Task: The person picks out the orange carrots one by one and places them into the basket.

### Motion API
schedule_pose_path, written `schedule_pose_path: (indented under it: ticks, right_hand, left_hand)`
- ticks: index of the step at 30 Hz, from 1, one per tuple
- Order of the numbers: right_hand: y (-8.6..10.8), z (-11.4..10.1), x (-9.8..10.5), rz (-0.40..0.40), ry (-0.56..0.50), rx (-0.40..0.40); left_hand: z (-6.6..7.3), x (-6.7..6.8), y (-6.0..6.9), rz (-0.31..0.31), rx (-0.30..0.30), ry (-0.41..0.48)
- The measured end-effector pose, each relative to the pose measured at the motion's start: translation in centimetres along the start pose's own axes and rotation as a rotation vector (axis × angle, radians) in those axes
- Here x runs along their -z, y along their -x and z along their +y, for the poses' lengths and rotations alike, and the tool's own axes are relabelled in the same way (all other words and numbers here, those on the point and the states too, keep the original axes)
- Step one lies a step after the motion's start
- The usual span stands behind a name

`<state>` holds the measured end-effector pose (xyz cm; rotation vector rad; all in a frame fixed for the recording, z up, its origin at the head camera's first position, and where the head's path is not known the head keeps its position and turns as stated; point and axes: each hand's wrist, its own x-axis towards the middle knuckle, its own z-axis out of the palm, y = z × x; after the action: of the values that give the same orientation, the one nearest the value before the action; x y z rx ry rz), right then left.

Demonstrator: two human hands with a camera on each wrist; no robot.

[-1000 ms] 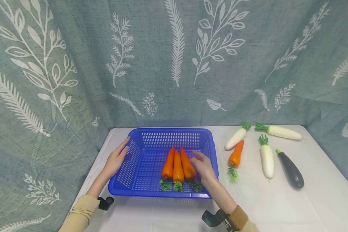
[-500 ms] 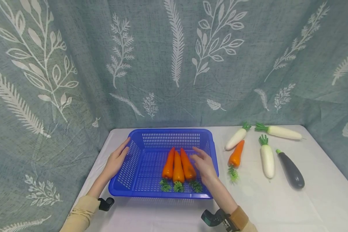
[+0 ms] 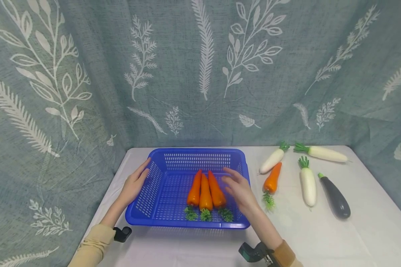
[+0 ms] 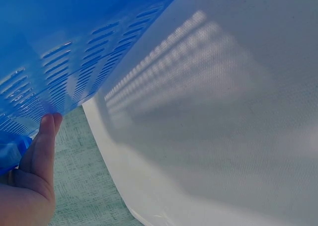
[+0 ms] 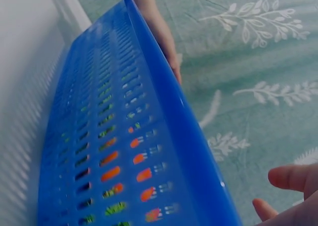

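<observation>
A blue perforated plastic basket (image 3: 187, 223) stands on the white tablecloth, with three orange carrots (image 3: 205, 193) side by side in its right half, leafy ends toward the front. My left hand (image 3: 133, 187) holds the basket's left rim; in the left wrist view its fingers (image 4: 45, 141) lie along the outer wall. Above the right side of the basket is my right hand (image 3: 242, 191), fingers apart and relaxed, holding nothing. The right wrist view shows that hand's fingertips (image 5: 285, 179) apart from the rim, and the carrots' orange and green through the slots.
On the table to the right lie another carrot (image 3: 272, 181), a white radish (image 3: 271, 161) behind it, two more white radishes (image 3: 308, 187) and a dark eggplant (image 3: 335, 196). A green leaf-patterned curtain (image 3: 200, 111) hangs behind the table and at both sides.
My right hand has lifted off beside the rightmost carrot and drawn to the right, toward the basket's right rim. The left hand, basket and carrots stay put.
</observation>
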<state>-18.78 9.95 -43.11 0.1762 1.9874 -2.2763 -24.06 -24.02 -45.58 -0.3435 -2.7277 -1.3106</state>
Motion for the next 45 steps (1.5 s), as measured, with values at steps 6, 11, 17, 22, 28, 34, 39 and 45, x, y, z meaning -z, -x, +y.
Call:
schedule_pose_path:
  ticks: [6, 11, 17, 22, 28, 34, 39, 45]
  right_hand:
    - [0.3, -0.4, 0.8, -0.052, 0.038, 0.014]
    - [0.6, -0.8, 1.7, -0.09, 0.09, 0.03]
    - [0.8, -1.6, 2.9, -0.131, 0.151, 0.016]
    - [1.1, -2.4, 3.9, -0.161, 0.174, 0.016]
    - [1.1, -2.8, 5.0, -0.188, 0.184, 0.039]
    - [1.0, -3.1, 6.2, -0.196, 0.213, 0.075]
    - [0.9, -4.0, 7.4, -0.153, 0.221, 0.081]
    - [1.0, -4.8, 9.3, -0.096, 0.29, 0.131]
  left_hand:
    - [0.2, 0.0, 0.0, -0.001, 0.007, 0.002]
    - [0.4, 0.0, 0.1, 0.002, 0.005, -0.002]
    - [0.4, 0.0, 0.1, 0.001, 0.011, -0.001]
    - [0.2, 0.0, 0.1, 0.003, 0.013, 0.0]
    - [0.1, 0.1, 0.1, 0.003, 0.015, 0.004]
    - [0.0, 0.0, 0.1, 0.006, 0.012, 0.006]
    - [0.2, 0.0, 0.1, 0.007, 0.005, 0.005]
    - [0.3, 0.1, 0.2, 0.007, 0.011, -0.004]
